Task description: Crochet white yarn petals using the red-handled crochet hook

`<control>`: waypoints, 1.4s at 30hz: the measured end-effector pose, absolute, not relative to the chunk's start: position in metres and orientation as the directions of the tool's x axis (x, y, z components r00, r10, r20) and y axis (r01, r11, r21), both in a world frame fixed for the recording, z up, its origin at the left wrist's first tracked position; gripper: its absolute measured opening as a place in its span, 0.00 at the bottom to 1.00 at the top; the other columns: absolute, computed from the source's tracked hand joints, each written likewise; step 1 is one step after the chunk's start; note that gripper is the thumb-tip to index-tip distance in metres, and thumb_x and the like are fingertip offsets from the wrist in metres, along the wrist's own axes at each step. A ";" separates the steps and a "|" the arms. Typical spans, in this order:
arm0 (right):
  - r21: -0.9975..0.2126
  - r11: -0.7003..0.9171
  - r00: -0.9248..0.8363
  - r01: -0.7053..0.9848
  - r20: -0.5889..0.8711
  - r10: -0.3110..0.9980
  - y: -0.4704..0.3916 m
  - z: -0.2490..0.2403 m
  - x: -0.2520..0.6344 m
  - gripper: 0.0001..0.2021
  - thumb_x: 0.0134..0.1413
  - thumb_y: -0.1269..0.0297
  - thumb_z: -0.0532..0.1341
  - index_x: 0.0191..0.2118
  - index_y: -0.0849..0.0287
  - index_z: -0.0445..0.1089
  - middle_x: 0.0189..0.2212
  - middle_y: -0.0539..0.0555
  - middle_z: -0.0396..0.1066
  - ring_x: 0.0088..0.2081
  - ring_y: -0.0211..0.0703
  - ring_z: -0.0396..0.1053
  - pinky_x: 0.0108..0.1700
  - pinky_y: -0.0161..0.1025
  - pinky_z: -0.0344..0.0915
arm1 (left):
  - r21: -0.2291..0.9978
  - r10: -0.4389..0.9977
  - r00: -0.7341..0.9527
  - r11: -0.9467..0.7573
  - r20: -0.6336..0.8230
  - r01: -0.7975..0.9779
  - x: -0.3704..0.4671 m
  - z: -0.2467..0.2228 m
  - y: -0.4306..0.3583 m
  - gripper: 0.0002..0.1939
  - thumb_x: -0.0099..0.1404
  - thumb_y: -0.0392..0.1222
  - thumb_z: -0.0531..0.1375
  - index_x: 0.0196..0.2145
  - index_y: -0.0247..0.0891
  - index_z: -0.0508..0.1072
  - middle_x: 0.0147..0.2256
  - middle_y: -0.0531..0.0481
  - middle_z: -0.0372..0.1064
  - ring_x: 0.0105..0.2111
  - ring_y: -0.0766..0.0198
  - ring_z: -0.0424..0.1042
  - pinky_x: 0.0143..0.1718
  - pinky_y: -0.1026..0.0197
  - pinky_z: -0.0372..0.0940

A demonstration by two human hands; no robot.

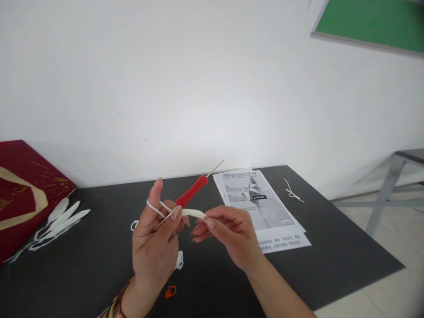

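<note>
My left hand (154, 240) pinches a crochet hook (192, 191) with a red handle, together with one end of a narrow white crocheted strip (194, 213). White yarn (155, 207) loops around its raised index finger. The hook's handle slants up to the right, and its thin metal shaft crosses the left thumb. Thumb and fingers of my right hand (232, 229) are closed on the strip's other end. Beneath the left hand, some loose white yarn (179, 260) lies on the black table (212, 282), near an orange stitch marker (170, 291).
Printed pattern sheets (278, 212) lie behind my right hand, with a white yarn scrap (291, 192) farther right. At left, several white crocheted petals (62, 221) rest by a dark red bag (26, 190). A white wall (198, 88) borders the table's back edge.
</note>
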State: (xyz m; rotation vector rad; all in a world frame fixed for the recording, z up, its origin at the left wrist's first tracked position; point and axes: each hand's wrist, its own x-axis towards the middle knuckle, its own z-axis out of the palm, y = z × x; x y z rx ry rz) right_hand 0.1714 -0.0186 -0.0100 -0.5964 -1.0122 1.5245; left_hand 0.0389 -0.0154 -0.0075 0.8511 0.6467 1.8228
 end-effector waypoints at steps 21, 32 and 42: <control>-0.882 0.016 -0.209 -0.471 0.129 0.969 -0.019 -0.010 0.168 0.08 0.51 0.61 0.68 0.34 0.61 0.76 0.26 0.54 0.79 0.28 0.43 0.78 0.32 0.41 0.78 | 0.778 0.931 -0.257 -0.359 0.259 -0.515 0.039 -0.011 -0.016 0.29 0.57 0.31 0.64 0.55 0.51 0.71 0.20 0.58 0.63 0.22 0.71 0.64 0.24 0.69 0.61; -0.880 0.026 -0.222 -0.474 0.148 0.964 -0.019 -0.011 0.168 0.08 0.52 0.61 0.67 0.35 0.61 0.76 0.26 0.53 0.79 0.27 0.42 0.78 0.31 0.40 0.77 | 0.782 0.935 -0.248 -0.349 0.253 -0.517 0.040 -0.011 -0.016 0.28 0.58 0.31 0.64 0.55 0.48 0.71 0.20 0.58 0.60 0.22 0.72 0.62 0.24 0.69 0.60; -0.896 0.062 -0.214 -0.439 0.172 0.962 -0.018 -0.011 0.168 0.08 0.53 0.61 0.66 0.33 0.60 0.76 0.25 0.52 0.78 0.26 0.41 0.77 0.30 0.39 0.77 | 0.782 0.938 -0.223 -0.345 0.266 -0.519 0.039 -0.015 -0.014 0.27 0.59 0.31 0.63 0.55 0.48 0.71 0.21 0.58 0.61 0.22 0.71 0.62 0.23 0.69 0.60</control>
